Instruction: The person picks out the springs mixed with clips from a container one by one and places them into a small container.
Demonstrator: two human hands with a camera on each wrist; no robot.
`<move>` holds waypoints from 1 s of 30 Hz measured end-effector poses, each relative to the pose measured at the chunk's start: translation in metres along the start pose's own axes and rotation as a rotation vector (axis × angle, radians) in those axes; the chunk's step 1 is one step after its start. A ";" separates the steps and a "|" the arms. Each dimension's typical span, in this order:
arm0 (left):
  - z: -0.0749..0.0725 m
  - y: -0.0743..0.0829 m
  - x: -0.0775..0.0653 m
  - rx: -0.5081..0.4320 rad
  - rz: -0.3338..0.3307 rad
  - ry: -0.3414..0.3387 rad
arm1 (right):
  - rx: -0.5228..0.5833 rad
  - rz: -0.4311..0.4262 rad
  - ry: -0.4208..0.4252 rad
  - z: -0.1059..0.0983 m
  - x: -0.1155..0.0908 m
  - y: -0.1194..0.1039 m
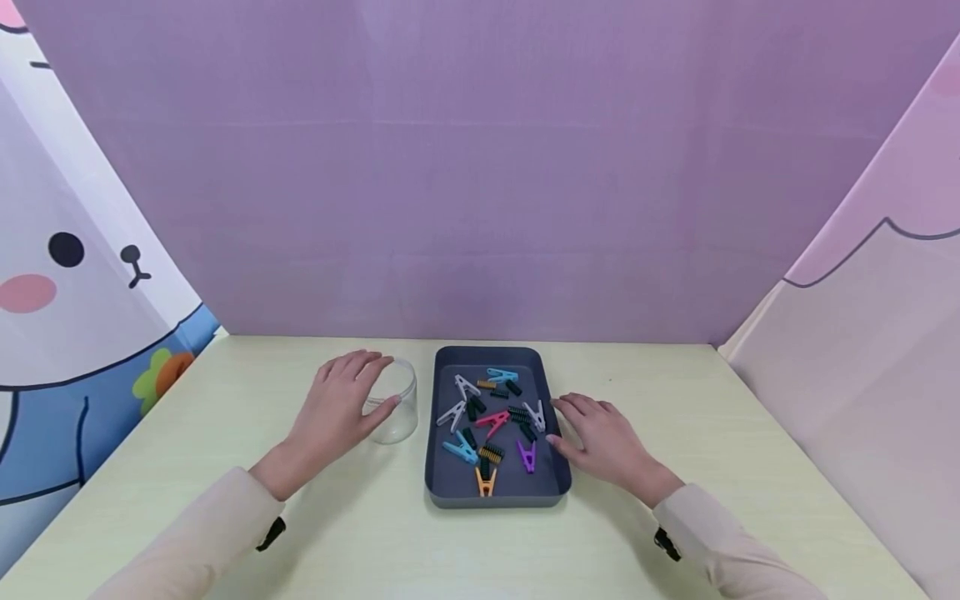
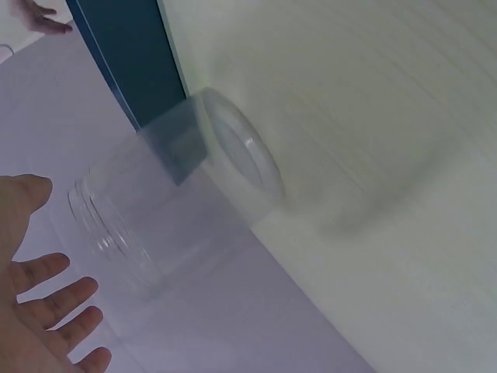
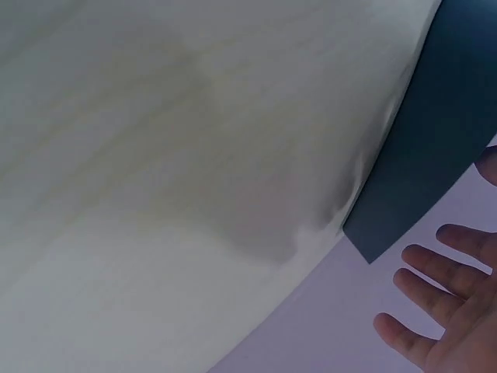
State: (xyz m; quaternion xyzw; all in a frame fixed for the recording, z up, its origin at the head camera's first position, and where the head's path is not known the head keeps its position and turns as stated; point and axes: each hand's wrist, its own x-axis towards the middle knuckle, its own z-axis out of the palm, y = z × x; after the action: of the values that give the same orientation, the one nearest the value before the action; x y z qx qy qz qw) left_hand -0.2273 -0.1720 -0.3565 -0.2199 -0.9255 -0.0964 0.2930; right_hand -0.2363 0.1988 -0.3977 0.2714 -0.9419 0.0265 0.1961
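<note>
A clear, open-topped jar (image 1: pixel 403 414) stands upright on the table, left of a dark grey tray (image 1: pixel 497 502). My left hand (image 1: pixel 341 402) is beside the jar's mouth, thumb apart from the spread fingers; in the left wrist view a gap shows between the fingers (image 2: pixel 64 299) and the jar (image 2: pixel 182 194). Along the tray's right side is my right hand (image 1: pixel 603 437), its fingers extended towards the rim and holding nothing; whether they touch it I cannot tell. Inside the tray lie several plastic clips, among them a red clip (image 1: pixel 492 422), a purple clip (image 1: pixel 527 457) and an orange clip (image 1: pixel 486 482).
Several small dark, ridged pieces (image 1: pixel 519 414) and a few yellow-and-black ones (image 1: pixel 491 453) are scattered among the clips. Pale wood-grain table (image 1: pixel 360 542) surrounds the tray. A purple cloth backdrop (image 1: pixel 480 183) rises behind the table, with printed panels on both sides.
</note>
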 end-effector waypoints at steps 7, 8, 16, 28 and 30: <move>0.006 0.013 0.003 0.023 0.071 -0.030 | 0.004 -0.013 -0.015 0.002 -0.001 -0.005; 0.007 0.014 0.004 0.024 0.083 -0.030 | 0.005 -0.012 -0.019 0.002 -0.001 -0.005; 0.015 0.030 0.009 0.033 0.175 -0.023 | 0.019 -0.012 -0.023 0.007 -0.001 -0.006; 0.028 0.050 0.017 0.039 0.243 -0.149 | 0.033 -0.007 -0.033 0.010 -0.002 -0.006; 0.029 0.054 0.019 0.032 0.257 -0.170 | 0.034 -0.005 -0.032 0.010 -0.002 -0.005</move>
State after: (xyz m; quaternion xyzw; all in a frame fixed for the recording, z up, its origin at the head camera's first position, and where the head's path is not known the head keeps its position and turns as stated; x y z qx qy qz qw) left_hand -0.2306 -0.1091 -0.3665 -0.3391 -0.9126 -0.0247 0.2269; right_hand -0.2357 0.1935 -0.4079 0.2774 -0.9437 0.0375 0.1762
